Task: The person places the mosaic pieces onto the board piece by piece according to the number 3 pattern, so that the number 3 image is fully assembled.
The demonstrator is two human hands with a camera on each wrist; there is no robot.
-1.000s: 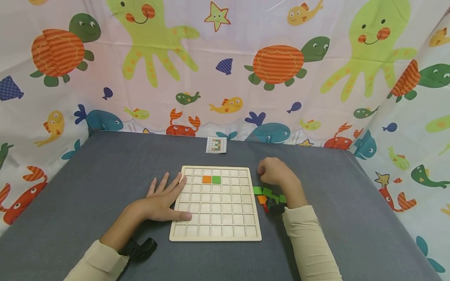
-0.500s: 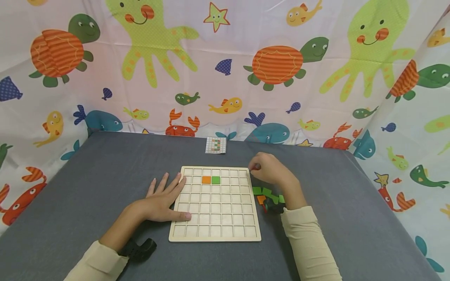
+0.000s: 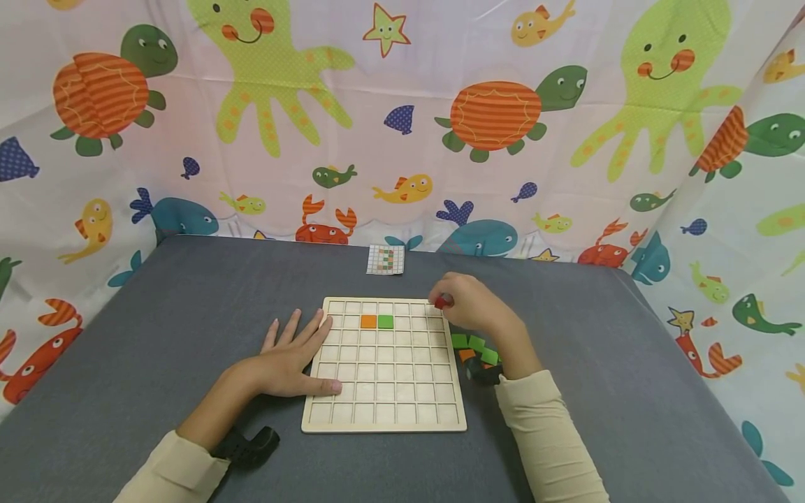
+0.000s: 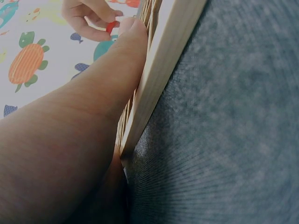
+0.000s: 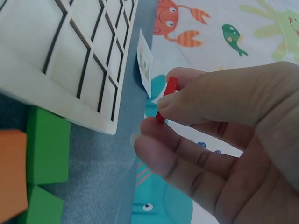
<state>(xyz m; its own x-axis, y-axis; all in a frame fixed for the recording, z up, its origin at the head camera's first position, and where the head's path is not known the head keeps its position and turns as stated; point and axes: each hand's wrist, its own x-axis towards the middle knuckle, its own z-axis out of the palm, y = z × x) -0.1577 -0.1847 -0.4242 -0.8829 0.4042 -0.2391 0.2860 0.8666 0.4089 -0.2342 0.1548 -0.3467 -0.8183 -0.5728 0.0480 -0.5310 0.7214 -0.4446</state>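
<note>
My left hand (image 3: 291, 360) lies spread with straight fingers on the left edge of a wooden grid board (image 3: 405, 417). In one of the board's upper rows an orange square tile (image 3: 368, 322) sits beside a green square tile (image 3: 386, 322). Thumb and fingers of my right hand (image 3: 470, 302) pinch a small red tile (image 5: 167, 99) above the board's upper right corner. The right wrist view shows the red tile edge-on, raised off the table. In the left wrist view the left thumb (image 4: 133, 35) rests over the board's edge.
Several loose green tiles (image 3: 476, 343) and orange tiles (image 3: 466, 355) lie against the board's right side, partly under the right wrist. A small card (image 3: 386, 259) with a coloured grid pattern lies behind the board. A sea-animal curtain (image 3: 270, 202) hangs behind the grey table (image 3: 251, 279).
My right hand has moved left from beside the board to over its upper right corner, and the red tile now shows in its fingers. The left hand has stayed in place.
</note>
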